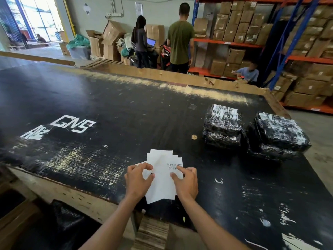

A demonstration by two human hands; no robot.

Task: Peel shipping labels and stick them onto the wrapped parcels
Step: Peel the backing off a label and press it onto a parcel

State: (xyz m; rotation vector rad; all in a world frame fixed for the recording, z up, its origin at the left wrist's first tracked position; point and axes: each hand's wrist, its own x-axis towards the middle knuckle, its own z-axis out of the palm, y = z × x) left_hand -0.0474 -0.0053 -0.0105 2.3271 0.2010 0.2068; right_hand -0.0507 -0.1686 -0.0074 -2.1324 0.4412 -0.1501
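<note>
- While my left hand [138,179] pinches the near-left side of the fanned stack of shipping labels [162,177] with curled fingers, I judge that I am at the peeling step: no label has come free of its backing yet.
- My right hand [186,183] lies on the right side of the stack, forefinger stretched onto the printed barcode and thumb against the sheet; it looks like a light pinch on the top label.
- The labels sit low over the near edge of the black counter [90,105], slightly fanned.
- The wrapped parcels [223,125] wait in two short piles at the far right, well apart from my hands.
- Next, I think, I must lift a corner of the top label, strip it, then reach right to a parcel.
- Hard to make out: the print is too small to read, I cannot count the sheets, and I cannot tell whether the parcels' pale patches are labels or glare.
</note>
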